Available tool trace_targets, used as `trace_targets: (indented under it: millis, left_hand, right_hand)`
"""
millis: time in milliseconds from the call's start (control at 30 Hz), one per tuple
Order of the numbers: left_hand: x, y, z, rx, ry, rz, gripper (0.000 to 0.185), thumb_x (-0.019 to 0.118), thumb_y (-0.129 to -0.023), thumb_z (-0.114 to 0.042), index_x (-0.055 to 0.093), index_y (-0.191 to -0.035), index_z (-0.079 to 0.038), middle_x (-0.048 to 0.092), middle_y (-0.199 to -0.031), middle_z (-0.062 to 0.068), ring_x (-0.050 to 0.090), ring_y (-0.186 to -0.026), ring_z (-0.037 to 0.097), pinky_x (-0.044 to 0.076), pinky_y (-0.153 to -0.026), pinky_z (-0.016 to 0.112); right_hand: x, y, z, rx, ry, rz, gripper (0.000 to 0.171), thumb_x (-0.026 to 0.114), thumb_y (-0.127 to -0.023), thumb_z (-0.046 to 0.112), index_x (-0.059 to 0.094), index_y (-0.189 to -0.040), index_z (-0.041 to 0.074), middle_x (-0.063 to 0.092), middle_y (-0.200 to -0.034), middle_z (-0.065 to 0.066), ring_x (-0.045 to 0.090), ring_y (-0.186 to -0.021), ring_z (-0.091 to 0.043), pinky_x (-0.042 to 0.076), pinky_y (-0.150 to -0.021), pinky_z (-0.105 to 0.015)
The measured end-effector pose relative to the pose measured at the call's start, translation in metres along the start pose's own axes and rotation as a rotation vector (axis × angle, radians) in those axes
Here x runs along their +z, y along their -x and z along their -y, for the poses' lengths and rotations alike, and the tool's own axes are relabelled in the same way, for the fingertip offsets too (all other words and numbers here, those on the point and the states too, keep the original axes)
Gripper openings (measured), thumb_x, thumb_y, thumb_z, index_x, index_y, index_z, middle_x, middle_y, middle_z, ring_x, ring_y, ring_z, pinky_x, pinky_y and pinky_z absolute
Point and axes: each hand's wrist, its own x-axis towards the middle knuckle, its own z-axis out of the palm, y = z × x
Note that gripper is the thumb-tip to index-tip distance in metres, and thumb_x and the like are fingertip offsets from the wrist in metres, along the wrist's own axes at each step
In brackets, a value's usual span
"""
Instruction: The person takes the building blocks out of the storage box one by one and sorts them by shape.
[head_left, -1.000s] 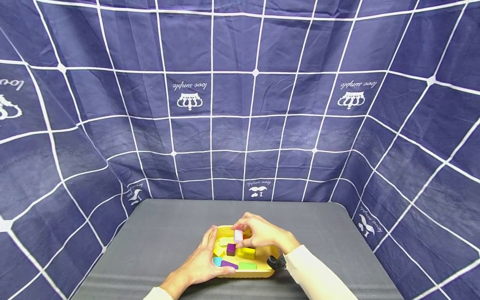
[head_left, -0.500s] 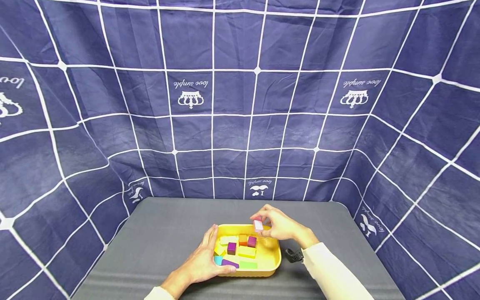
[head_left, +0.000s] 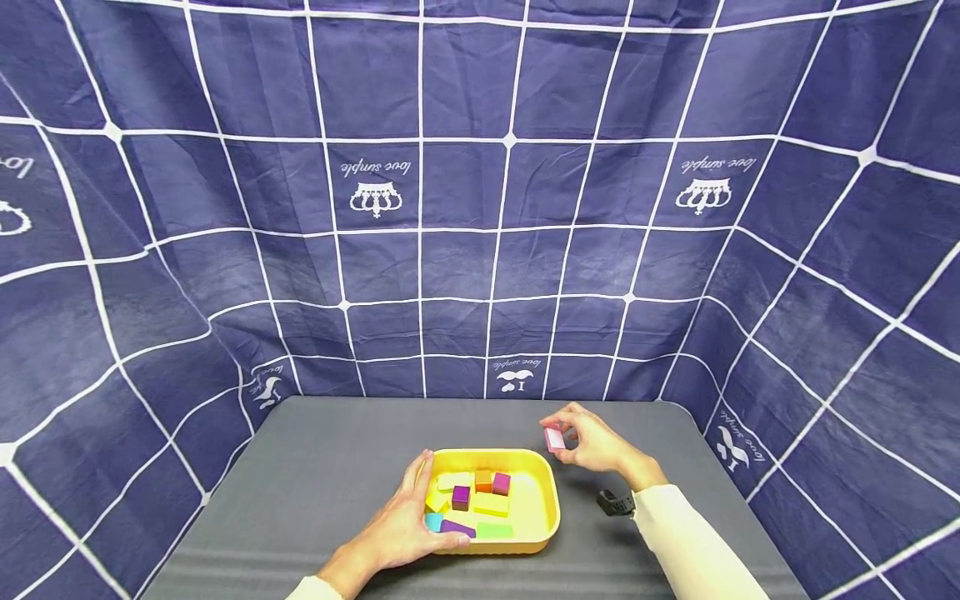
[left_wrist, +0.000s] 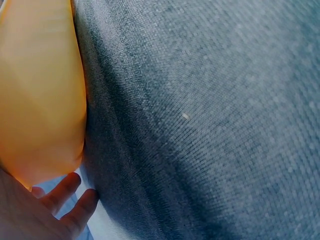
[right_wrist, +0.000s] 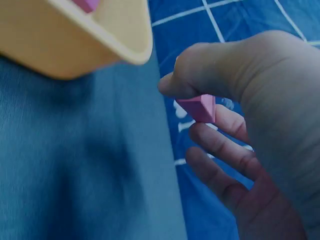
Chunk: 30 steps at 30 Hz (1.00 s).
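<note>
In the head view my right hand (head_left: 600,442) pinches a pink block (head_left: 554,438) above the table, to the right of a yellow tub (head_left: 551,521). The right wrist view shows the pink block (right_wrist: 201,108) between thumb and fingertips. My left hand (head_left: 401,523) grips the tub's left end, thumb over the near rim and fingers along the far left corner. Inside the tub lie several blocks: a dark purple cube (head_left: 461,498), a purple cube (head_left: 501,483), an orange block (head_left: 483,481), a yellow block (head_left: 491,504) and a light green block (head_left: 495,531).
The tub stands on a grey cloth-covered table (head_left: 337,467). A blue curtain (head_left: 465,267) with white lines hangs behind and at both sides. A black band (head_left: 615,502) sits at my right wrist.
My right hand has lifted the pink block out over the tub and carried it right, past the tub's rim. My left hand has stayed at the tub.
</note>
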Motion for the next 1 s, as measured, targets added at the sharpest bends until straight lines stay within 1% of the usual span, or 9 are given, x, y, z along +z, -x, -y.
trace_targets:
  millis: [133,267,400,533,667,833,1000]
  left_hand:
    - [0.000,0.001,0.000,0.004,0.007,0.002,0.152,0.098,-0.076,-0.080,0.024,-0.186,-0.005,0.026,-0.192,0.020,0.062,-0.155,0.047,0.056,-0.123,0.070]
    - [0.000,0.000,0.001,0.002,0.006,0.003,0.153,0.098,-0.076,-0.081,0.024,-0.185,-0.004,0.026,-0.192,0.020,0.061,-0.156,0.047,0.055,-0.124,0.070]
    - [0.001,-0.001,0.001,-0.001,0.005,0.008,0.153,0.097,-0.077,-0.081,0.023,-0.185,-0.003,0.025,-0.192,0.020,0.061,-0.156,0.047,0.055,-0.124,0.070]
    - [0.002,0.000,0.002,0.001,0.009,0.009,0.152,0.098,-0.077,-0.079,0.023,-0.185,-0.003,0.025,-0.192,0.021,0.060,-0.157,0.048,0.054,-0.126,0.069]
    - [0.001,0.001,0.002,-0.002,0.004,0.008,0.152,0.098,-0.077,-0.079,0.023,-0.185,-0.004,0.025,-0.192,0.020,0.060,-0.157,0.048,0.054,-0.125,0.070]
    - [0.001,0.001,0.000,-0.007,0.001,0.011,0.152,0.098,-0.077,-0.078,0.023,-0.186,-0.004,0.025,-0.192,0.019,0.061,-0.156,0.048,0.056,-0.124,0.071]
    - [0.000,0.002,0.000,-0.014,0.002,0.014,0.152,0.098,-0.077,-0.078,0.022,-0.186,-0.004,0.025,-0.192,0.018,0.061,-0.155,0.048,0.055,-0.124,0.071]
  right_hand:
    - [0.001,0.007,-0.010,0.010,0.037,-0.006,0.053,0.095,-0.089,0.001,0.081,-0.139,0.003,0.074,-0.130,-0.013,0.071,-0.106,-0.021,0.071,-0.094,-0.045]
    - [0.004,0.012,-0.020,0.019,0.059,0.004,0.054,0.097,-0.085,0.001,0.082,-0.137,0.002,0.075,-0.127,-0.012,0.070,-0.103,-0.024,0.066,-0.087,-0.036]
    - [0.011,0.018,-0.031,0.037,0.055,0.018,0.055,0.098,-0.082,-0.001,0.083,-0.135,0.002,0.074,-0.125,-0.010,0.073,-0.103,-0.022,0.064,-0.087,-0.031]
    - [0.019,0.023,-0.040,0.054,0.032,0.036,0.055,0.098,-0.082,-0.002,0.083,-0.135,0.003,0.073,-0.123,-0.011,0.076,-0.103,-0.018,0.064,-0.089,-0.029]
    - [0.023,0.028,-0.044,0.064,0.016,0.048,0.056,0.099,-0.081,-0.002,0.082,-0.134,0.003,0.073,-0.122,-0.013,0.076,-0.102,-0.018,0.064,-0.088,-0.031]
    - [0.025,0.030,-0.044,0.069,0.005,0.051,0.057,0.099,-0.080,-0.003,0.082,-0.134,0.002,0.072,-0.120,-0.013,0.078,-0.103,-0.022,0.063,-0.088,-0.033]
    - [0.026,0.029,-0.044,0.069,0.008,0.052,0.057,0.099,-0.080,-0.002,0.082,-0.134,0.003,0.073,-0.121,-0.011,0.079,-0.104,-0.024,0.063,-0.088,-0.033]
